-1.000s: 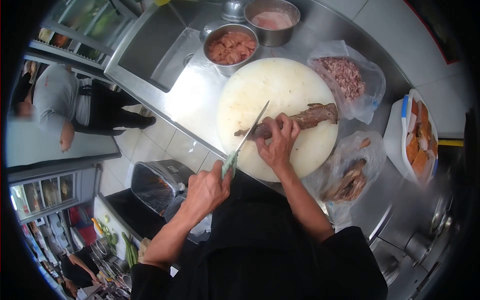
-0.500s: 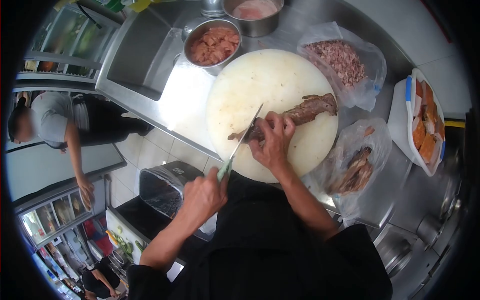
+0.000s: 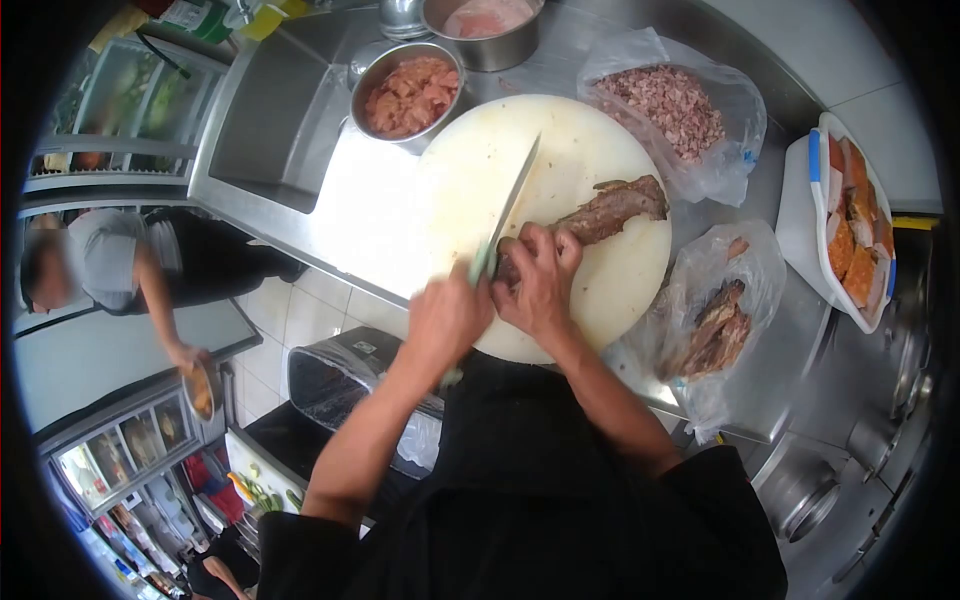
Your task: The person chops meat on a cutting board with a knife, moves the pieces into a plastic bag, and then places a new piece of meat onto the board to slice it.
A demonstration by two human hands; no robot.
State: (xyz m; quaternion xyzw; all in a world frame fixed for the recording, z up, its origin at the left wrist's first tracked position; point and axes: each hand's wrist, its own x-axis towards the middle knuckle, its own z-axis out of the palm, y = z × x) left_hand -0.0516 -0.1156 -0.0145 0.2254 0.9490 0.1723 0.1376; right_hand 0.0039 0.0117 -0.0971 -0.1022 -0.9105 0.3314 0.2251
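Note:
A round pale cutting board (image 3: 480, 160) bears a long piece of dark cooked meat (image 3: 615, 212). My right hand, in this view my left-side one, cannot be confused by side: my left hand (image 3: 450, 315) is closed round the green handle of a knife (image 3: 517, 195), whose blade points up across the board. My right hand (image 3: 540, 285) presses the near end of the meat with bent fingers, close beside the knife. Its fingertips partly cover that end. At the board's right lies an open plastic bag with more dark meat (image 3: 720, 335).
A steel bowl of raw meat pieces (image 3: 410, 95) and a second bowl (image 3: 490, 20) stand behind the board. A bag of chopped meat (image 3: 665, 110) and a white tray of browned meat (image 3: 853, 225) are at the right. A co-worker (image 3: 115, 260) stands left, beyond the sink (image 3: 280, 110).
The knife and the hand on it have moved right and up, with the blade further over the board. The co-worker's hand now holds a bowl in clearer view.

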